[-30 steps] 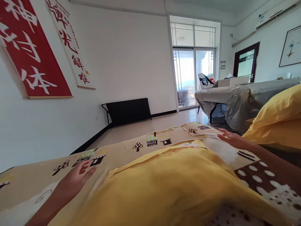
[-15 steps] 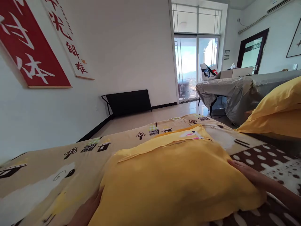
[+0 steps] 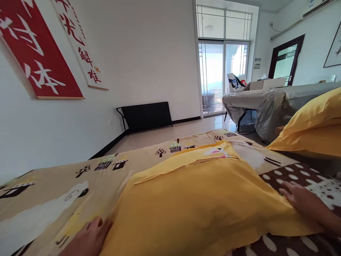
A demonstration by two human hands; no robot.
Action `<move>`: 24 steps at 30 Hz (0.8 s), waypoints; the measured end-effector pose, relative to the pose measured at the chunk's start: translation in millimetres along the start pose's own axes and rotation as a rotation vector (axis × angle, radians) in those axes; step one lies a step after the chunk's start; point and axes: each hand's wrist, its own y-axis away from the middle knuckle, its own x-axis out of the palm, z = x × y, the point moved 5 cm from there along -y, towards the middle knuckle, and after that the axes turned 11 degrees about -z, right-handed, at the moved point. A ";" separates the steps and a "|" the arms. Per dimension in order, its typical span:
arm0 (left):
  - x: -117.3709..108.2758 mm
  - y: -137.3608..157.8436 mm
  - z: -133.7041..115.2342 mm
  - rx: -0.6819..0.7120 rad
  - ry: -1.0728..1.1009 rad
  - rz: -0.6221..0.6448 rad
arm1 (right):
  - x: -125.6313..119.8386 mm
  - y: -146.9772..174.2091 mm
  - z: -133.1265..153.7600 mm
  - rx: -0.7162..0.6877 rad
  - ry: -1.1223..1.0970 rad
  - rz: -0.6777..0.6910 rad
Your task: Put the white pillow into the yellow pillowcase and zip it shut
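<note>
On the near part of the bed, a yellow pillow (image 3: 202, 202) is lain flat across a patterned bedsheet (image 3: 53, 199), its flap edge turned to the far side. The left hand (image 3: 89, 238) is pressed against the pillow's near left corner, fingers loosely curled at the edge; whether cloth is actually pinched cannot be told, since the fingertips are hidden by the fabric. The right hand (image 3: 306, 204) is laid open and flat on the pillow's right edge, nothing being gripped. Two more yellow pillows (image 3: 311, 129) are stacked at the far right, well apart from the hands. A covered sofa (image 3: 269, 103) and a glass door (image 3: 222, 76) are seen beyond.

The step in hand is judged to be the settling and smoothing of the pillow on the sheet. For the next move, an even press outward from both sides is likely called for, so that the case is flattened without being dragged askew.
</note>
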 end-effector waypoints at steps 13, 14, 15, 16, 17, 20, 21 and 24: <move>0.2 -50.2 -261.9 0.526 0.065 -0.052 | -16.8 -79.2 370.0 -0.597 -0.244 0.046; 12.2 -47.8 -255.8 0.519 0.067 -0.029 | -1.8 -75.6 367.1 -0.589 -0.252 0.092; 23.0 -44.5 -247.6 0.513 0.067 -0.009 | 11.9 -71.2 360.9 -0.584 -0.260 0.135; 31.7 -40.8 -238.6 0.508 0.066 0.005 | 23.1 -66.6 352.8 -0.577 -0.267 0.166; 38.0 -37.3 -229.8 0.504 0.065 0.011 | 30.9 -62.9 343.9 -0.569 -0.272 0.179; 42.8 -33.0 -207.4 0.477 0.067 -0.001 | 34.7 -60.3 317.2 -0.537 -0.264 0.141; 41.7 -34.1 -200.9 0.467 0.068 -0.003 | 32.6 -61.8 308.4 -0.537 -0.254 0.136; 40.2 -41.4 -177.2 0.435 0.085 0.028 | 27.8 -69.1 274.0 -0.528 -0.225 0.134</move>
